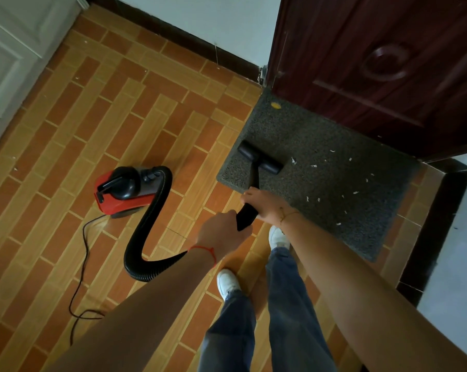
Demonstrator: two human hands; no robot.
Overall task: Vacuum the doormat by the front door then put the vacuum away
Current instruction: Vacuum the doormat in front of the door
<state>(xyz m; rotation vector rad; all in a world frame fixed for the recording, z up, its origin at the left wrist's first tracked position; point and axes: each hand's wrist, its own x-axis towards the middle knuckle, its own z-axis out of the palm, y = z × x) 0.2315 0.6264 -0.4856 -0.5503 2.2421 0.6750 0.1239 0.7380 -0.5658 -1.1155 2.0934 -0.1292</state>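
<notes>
A dark grey doormat (331, 189) lies in front of the dark red front door (374, 63). Small white scraps are scattered over its right half and a yellow bit (276, 105) lies near its far left corner. The black vacuum nozzle (260, 157) rests on the mat's left part. My right hand (264, 204) grips the black wand (247, 214) higher up, and my left hand (221, 232) holds its lower end. The black ribbed hose (146, 232) curves back to the red and black vacuum body (122, 190) on the tile floor at left.
A thin black power cord (78, 277) trails from the vacuum toward the lower left. My feet in white shoes (227, 281) stand on the brown tile floor just below the mat. A white panelled door (12, 63) is at far left, and a white wall with dark skirting at right.
</notes>
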